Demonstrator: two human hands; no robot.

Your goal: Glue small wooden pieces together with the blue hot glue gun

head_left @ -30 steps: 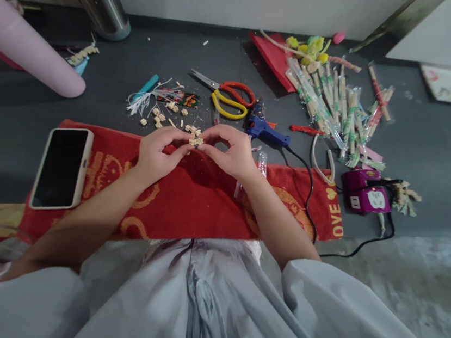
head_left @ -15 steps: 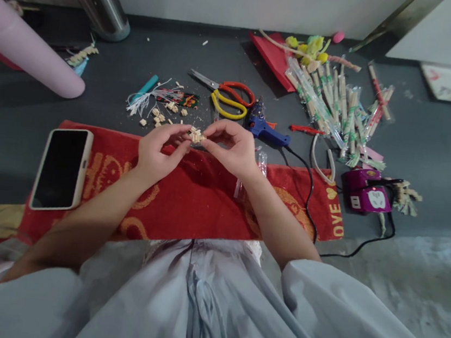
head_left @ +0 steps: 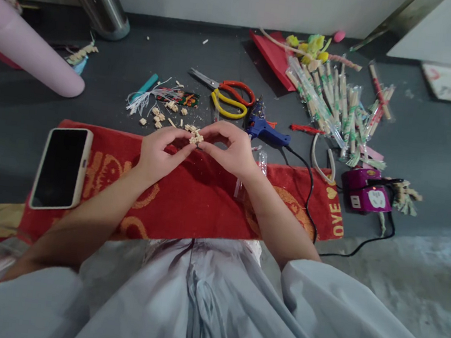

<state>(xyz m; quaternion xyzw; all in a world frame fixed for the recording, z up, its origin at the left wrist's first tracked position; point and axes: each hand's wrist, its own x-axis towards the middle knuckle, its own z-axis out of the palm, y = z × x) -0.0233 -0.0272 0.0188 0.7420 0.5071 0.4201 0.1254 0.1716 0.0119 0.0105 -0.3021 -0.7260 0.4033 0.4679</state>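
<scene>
Between my fingertips is a small cluster of pale wooden stick pieces (head_left: pixel 196 138), pinched from both sides above the far edge of the red towel (head_left: pixel 200 204). My left hand (head_left: pixel 162 150) grips its left side with thumb and fingers. On the right side, my right hand (head_left: pixel 230 147) closes thumb and index finger on the same cluster. Just beyond my left hand lie several little pale wooden blocks (head_left: pixel 158 117), with white strings (head_left: pixel 147 100) and a teal stick (head_left: pixel 145 87) behind them.
Scissors (head_left: pixel 230 98) and a blue glue gun (head_left: pixel 269 132) lie beyond my hands; its cord crosses the towel towards a purple power socket (head_left: pixel 366 192). Wrapped sticks (head_left: pixel 336 100) are heaped back right. A phone (head_left: pixel 61 168) rests at left, near a pink cylinder (head_left: pixel 38 47).
The wooden cluster has been turned between my fingers, and a flower-like face of it now shows. Both hands have shifted slightly; my left thumb is closer to the right fingers.
</scene>
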